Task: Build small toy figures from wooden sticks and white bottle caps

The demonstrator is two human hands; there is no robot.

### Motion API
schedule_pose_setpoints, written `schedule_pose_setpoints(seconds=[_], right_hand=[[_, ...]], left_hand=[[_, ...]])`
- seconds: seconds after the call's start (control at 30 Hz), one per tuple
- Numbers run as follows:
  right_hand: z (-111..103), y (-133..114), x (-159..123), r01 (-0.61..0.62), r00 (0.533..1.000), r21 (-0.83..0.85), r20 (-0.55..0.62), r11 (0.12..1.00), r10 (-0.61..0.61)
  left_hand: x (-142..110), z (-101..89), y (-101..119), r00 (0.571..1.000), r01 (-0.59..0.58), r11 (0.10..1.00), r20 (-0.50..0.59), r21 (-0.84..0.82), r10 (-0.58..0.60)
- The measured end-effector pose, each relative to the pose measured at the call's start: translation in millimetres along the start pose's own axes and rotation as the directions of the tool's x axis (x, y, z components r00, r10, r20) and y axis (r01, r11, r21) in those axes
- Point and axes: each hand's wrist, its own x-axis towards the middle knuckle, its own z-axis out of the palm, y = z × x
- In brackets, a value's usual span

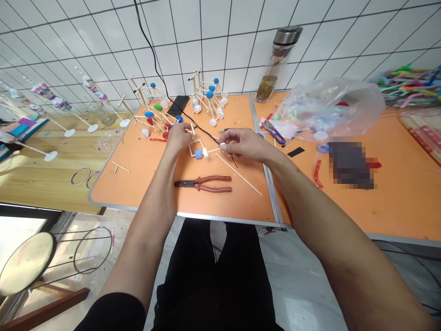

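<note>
My left hand pinches the top of a small frame of wooden sticks that stands on the orange table. A blue sponge block and a white cap sit low on this frame. My right hand holds a small white round piece between thumb and fingers, close to a thin stick. Below my hands lie red-handled pliers and a long loose wooden stick. A black cable crosses the table behind my hands.
Several finished stick models with blue and white parts stand at the table's back. Nearby are a black phone, a glass bottle, a plastic bag of parts, and blue-handled snips. A wooden table lies left.
</note>
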Motion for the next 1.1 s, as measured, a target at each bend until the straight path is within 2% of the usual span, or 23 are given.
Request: schedule_pose_setpoints(seconds=[0.1,0.2,0.37,0.47,0.57,0.7,0.9,1.0,1.1], right_hand=[[8,6,4,0.072,0.997,-0.100,0.019,0.992,-0.070],[13,9,6,0.119,0.993,-0.224,0.018,0.967,-0.118],[19,9,4,0.103,0.995,-0.329,0.024,0.939,-0.101],[21,7,5,0.094,0.987,-0.322,-0.095,0.942,-0.131],[23,5,8,0.099,0.958,-0.317,-0.226,0.943,-0.177],[28,-1,14,0.088,0.920,-0.391,-0.320,0.916,-0.225],[35,-12,17,0.029,0.891,-0.602,-0.347,0.798,-0.294],[34,-16,16,0.001,0.883,-0.652,-0.356,0.758,-0.307],[32,-17,17,0.013,0.877,-0.656,-0.355,0.754,-0.324]], left_hand=[[0,4.2,-3,0.998,-0.062,0.996,0.003,0.057,0.062],[0,7.4,-6,0.998,-0.058,0.995,0.027,0.076,0.057],[-2,7.6,0,0.996,-0.086,0.983,0.047,0.161,0.080],[-6,6.9,10,0.991,-0.134,0.953,0.044,0.273,0.127],[-12,8.8,20,0.972,-0.227,0.892,0.035,0.390,0.232],[-23,15.1,32,0.942,-0.298,0.830,0.007,0.472,0.335],[-36,24.4,41,0.924,-0.360,0.836,0.038,0.414,0.379],[-36,29.6,40,0.912,-0.395,0.853,0.031,0.341,0.410],[-36,33.2,38,0.903,-0.415,0.874,-0.004,0.254,0.430]])
